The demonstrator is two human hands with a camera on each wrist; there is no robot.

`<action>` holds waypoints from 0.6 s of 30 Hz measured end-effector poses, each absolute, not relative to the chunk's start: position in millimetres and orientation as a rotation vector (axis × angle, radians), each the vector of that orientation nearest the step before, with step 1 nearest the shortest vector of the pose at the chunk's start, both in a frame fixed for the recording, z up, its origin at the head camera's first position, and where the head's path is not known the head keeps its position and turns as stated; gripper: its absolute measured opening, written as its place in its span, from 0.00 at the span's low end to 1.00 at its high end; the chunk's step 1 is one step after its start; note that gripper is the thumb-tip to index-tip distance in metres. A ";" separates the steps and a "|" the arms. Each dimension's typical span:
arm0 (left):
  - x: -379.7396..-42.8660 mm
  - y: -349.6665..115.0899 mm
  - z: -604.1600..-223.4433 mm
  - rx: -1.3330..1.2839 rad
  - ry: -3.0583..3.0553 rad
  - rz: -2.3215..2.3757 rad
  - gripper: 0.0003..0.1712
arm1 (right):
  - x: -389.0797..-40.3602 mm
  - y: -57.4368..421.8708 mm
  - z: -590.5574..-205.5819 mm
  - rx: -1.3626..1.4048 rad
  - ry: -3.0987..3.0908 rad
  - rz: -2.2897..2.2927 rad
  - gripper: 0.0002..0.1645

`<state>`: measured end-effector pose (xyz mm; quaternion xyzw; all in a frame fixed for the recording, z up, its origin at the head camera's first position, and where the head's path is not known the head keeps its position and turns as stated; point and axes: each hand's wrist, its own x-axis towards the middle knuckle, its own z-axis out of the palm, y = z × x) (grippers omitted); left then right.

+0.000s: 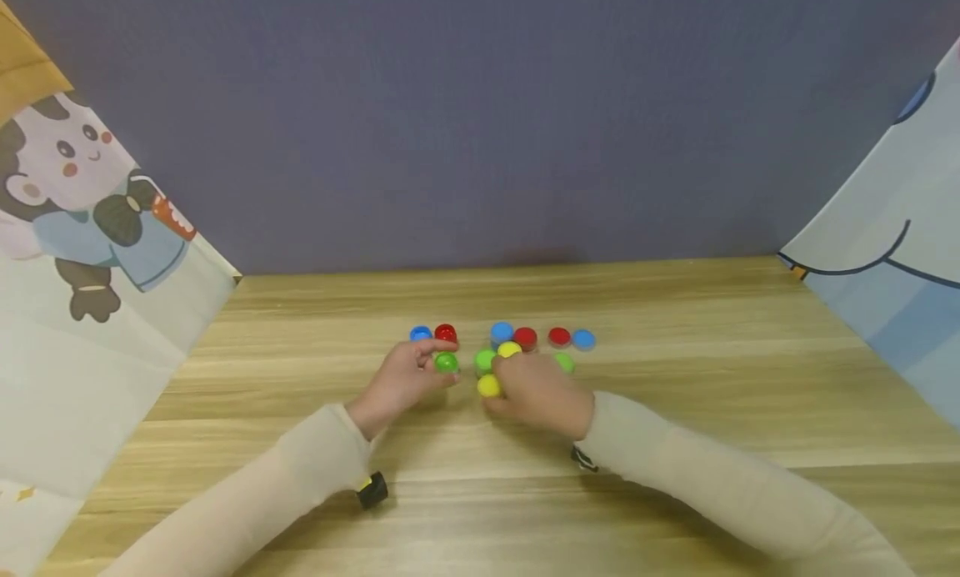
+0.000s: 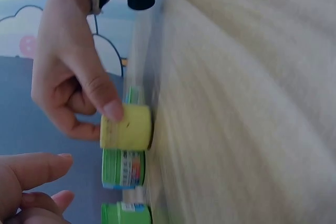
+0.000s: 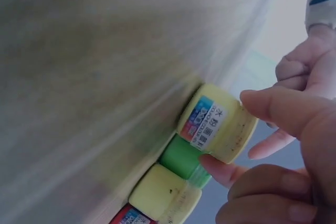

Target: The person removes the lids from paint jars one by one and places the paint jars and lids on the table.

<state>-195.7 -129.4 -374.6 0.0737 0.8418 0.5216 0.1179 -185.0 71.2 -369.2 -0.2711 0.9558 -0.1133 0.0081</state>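
Observation:
Thumb and fingers of my right hand pinch a labelled yellow paint jar at the front of the middle group. Whether this jar touches the table, I cannot tell. Behind it are a green jar and another yellow jar, with a blue jar and a red jar farther back. My left hand has its thumb and index finger spread on either side of a glossy green piece. In the left wrist view those fingers stand apart from the green one.
Left of the middle group sit a blue piece and a red piece. To its right lie red, blue and green round pieces. A dark panel rises behind the wooden table.

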 end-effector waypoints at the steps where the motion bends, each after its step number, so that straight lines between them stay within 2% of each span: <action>1: -193.7 -128.4 -374.6 0.233 2.461 1.527 0.25 | -184.8 71.5 -368.4 -0.848 2.984 -0.357 0.15; 8: -175.4 -116.6 -379.7 0.367 2.353 1.531 0.24 | -172.1 82.4 -363.2 -0.916 2.961 -0.427 0.14; 18: -158.1 -96.5 -397.4 0.456 2.179 1.509 0.31 | -149.6 97.6 -362.0 -1.022 2.877 -0.406 0.12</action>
